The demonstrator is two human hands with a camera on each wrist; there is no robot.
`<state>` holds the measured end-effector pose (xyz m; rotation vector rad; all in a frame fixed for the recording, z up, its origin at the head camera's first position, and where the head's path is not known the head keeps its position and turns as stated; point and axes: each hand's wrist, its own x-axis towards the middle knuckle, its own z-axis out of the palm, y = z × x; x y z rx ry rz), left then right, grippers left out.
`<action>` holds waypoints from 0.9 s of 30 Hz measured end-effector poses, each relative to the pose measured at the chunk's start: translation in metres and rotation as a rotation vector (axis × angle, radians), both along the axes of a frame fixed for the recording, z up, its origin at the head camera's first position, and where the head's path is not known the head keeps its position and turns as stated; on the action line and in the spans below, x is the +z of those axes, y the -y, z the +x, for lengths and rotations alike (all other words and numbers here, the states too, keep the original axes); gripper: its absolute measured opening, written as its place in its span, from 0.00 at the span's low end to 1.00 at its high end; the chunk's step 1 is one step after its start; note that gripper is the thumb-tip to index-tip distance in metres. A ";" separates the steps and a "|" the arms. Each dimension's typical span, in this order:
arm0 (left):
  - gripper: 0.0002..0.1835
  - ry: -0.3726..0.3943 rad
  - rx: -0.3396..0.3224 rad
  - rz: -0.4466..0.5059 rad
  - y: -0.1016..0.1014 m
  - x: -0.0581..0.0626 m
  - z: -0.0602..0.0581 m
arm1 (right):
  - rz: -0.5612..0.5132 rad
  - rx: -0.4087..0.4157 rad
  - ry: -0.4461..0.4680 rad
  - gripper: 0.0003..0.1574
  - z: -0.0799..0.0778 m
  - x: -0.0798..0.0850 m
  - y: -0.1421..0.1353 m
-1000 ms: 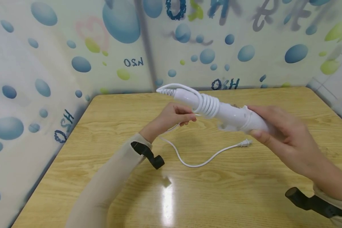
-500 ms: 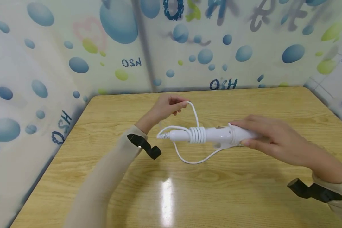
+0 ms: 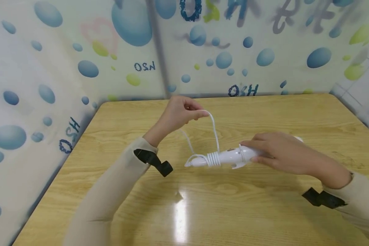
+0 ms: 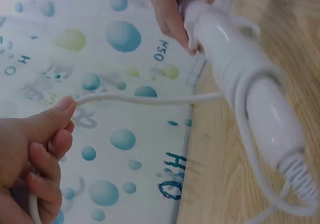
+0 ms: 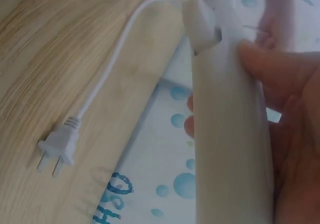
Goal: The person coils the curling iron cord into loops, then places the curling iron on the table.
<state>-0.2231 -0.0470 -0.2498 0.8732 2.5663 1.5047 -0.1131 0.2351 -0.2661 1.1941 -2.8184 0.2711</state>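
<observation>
Over the pale wooden tabletop (image 3: pixel 264 212), in from its far edge, my right hand (image 3: pixel 283 152) grips a tubular white plastic wand (image 3: pixel 233 157); my left hand (image 3: pixel 179 111) pinches its white cord (image 4: pixel 150 100), partly coiled round the wand. Apparent step: cord handling; next calls for even tension.

Wood-grain tabletop (image 3: pixel 249 212) beside pale walls (image 3: pixel 178 58) with blue and green spots.

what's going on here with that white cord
A person holds a white wand-shaped appliance in the right hand, above a wooden table. The left hand pinches the appliance's cord, lifting a stretch away from several turns wrapped around the appliance. The cord's two-prong plug is free, not in any socket.
</observation>
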 end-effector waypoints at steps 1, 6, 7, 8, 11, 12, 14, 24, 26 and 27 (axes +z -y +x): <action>0.09 -0.001 -0.014 0.004 -0.001 0.003 0.004 | 0.027 -0.021 -0.011 0.27 -0.002 -0.001 0.000; 0.06 -0.017 -0.074 -0.018 -0.006 0.014 0.023 | 0.095 -0.146 -0.004 0.27 -0.013 -0.005 -0.005; 0.06 -0.018 -0.077 -0.029 -0.006 0.016 0.027 | 0.097 -0.168 0.006 0.28 -0.016 -0.006 -0.007; 0.06 -0.022 -0.078 -0.042 -0.007 0.017 0.030 | 0.089 -0.188 0.021 0.28 -0.018 -0.006 -0.009; 0.07 -0.023 -0.068 -0.075 -0.006 0.020 0.037 | 0.057 -0.231 0.063 0.29 -0.024 -0.007 -0.013; 0.07 -0.018 -0.069 -0.075 -0.006 0.020 0.039 | 0.044 -0.241 0.074 0.29 -0.026 -0.007 -0.014; 0.06 -0.005 -0.076 -0.067 -0.006 0.020 0.041 | 0.019 -0.249 0.081 0.29 -0.028 -0.008 -0.015; 0.06 0.068 -0.114 0.066 -0.011 0.011 0.058 | -0.020 -0.261 0.015 0.28 -0.034 -0.012 -0.006; 0.06 0.069 -0.121 0.085 -0.010 0.009 0.061 | -0.029 -0.269 -0.001 0.28 -0.034 -0.011 -0.004; 0.06 0.066 -0.123 0.092 -0.010 0.008 0.063 | -0.038 -0.276 -0.008 0.28 -0.034 -0.011 -0.004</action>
